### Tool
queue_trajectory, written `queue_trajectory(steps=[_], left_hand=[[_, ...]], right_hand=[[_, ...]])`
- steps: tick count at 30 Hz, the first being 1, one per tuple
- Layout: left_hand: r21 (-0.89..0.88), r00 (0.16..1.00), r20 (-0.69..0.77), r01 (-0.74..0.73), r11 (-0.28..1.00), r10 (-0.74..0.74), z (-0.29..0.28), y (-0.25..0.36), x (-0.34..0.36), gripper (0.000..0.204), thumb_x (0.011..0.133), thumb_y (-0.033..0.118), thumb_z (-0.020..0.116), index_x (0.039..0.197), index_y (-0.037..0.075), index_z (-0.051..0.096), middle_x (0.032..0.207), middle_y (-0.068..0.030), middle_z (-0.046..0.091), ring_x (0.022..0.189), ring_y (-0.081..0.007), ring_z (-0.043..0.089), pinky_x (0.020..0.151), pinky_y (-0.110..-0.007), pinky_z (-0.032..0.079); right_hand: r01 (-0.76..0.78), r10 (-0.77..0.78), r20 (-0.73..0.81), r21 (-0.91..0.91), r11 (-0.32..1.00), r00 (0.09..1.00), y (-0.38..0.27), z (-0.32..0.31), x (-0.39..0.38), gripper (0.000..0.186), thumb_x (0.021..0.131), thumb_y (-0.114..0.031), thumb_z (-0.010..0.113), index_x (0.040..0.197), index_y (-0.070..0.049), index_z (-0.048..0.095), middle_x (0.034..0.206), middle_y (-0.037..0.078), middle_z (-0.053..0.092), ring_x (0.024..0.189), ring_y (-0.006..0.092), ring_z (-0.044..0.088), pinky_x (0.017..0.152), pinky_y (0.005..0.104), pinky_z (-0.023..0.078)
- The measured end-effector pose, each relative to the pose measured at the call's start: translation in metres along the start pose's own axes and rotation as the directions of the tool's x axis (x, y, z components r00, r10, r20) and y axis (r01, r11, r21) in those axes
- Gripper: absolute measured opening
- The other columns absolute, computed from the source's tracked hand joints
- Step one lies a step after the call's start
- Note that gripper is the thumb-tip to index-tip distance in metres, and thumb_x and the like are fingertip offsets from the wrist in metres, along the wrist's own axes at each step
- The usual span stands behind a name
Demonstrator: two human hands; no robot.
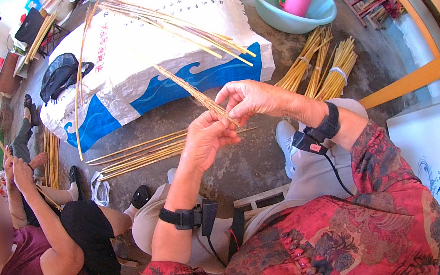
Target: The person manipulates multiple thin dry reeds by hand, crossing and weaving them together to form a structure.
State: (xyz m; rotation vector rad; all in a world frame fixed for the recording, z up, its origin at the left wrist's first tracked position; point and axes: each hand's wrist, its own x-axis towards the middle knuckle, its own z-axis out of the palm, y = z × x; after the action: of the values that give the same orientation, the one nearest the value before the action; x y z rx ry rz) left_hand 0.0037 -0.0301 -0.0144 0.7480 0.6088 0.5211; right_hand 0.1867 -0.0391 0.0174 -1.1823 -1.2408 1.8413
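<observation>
In the head view, seems partway along. Can count as done the thick yellow-tan stalk bundles (330, 85) bound with white ties (339, 72) on the grey concrete floor (236, 166) to the right; can count as left the loose slender tan stalks (147, 10) across the big white woven sack (133, 48) with its blue wave band, plus long yellow stalks (144, 161), seemingly untied, on the floor nearer in. Holding the slim bristly straw-coloured plant stem (187, 87) in the air before the sack's near edge, slanting up and leftward. With the left hand (204, 140), raised and with curled fingers, pinching the lower end. With the right hand (257, 99), bent at the wrist and arched over, pinching just beside; cannot tell whether gripping one stem or several
</observation>
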Motion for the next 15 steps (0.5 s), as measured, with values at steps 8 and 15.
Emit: queue_trajectory(steps=[8, 15], left_hand=[[0.122, 0.996, -0.071, -0.037, 0.992, 0.046, 0.0007, -0.0020, 0.0018, 0.012, 0.080, 0.012, 0.056, 0.089, 0.004, 0.054, 0.077, -0.0064, 0.060, 0.066, -0.0141, 0.059, 0.062, -0.032, 0.053], [0.018, 1.000, -0.028, -0.013, 1.000, 0.014, 0.0017, 0.0026, 0.0001, 0.010, 0.080, 0.010, 0.054, 0.088, 0.004, 0.055, 0.081, -0.0085, 0.061, 0.067, -0.0151, 0.060, 0.065, -0.035, 0.053]], right_hand=[[-0.029, 0.029, 0.004, -0.003, 1.000, 1.000, 0.0010, 0.0007, -0.0009, 0.039, 0.070, -0.007, 0.058, 0.105, 0.005, 0.045, 0.078, 0.009, 0.056, 0.064, 0.0148, 0.059, 0.057, 0.0258, 0.051], [-0.101, 0.094, 0.051, 0.147, 0.984, 0.994, -0.0002, -0.0035, 0.0010, 0.032, 0.074, -0.004, 0.058, 0.103, 0.004, 0.047, 0.081, 0.008, 0.057, 0.066, 0.0140, 0.059, 0.058, 0.0268, 0.052]])
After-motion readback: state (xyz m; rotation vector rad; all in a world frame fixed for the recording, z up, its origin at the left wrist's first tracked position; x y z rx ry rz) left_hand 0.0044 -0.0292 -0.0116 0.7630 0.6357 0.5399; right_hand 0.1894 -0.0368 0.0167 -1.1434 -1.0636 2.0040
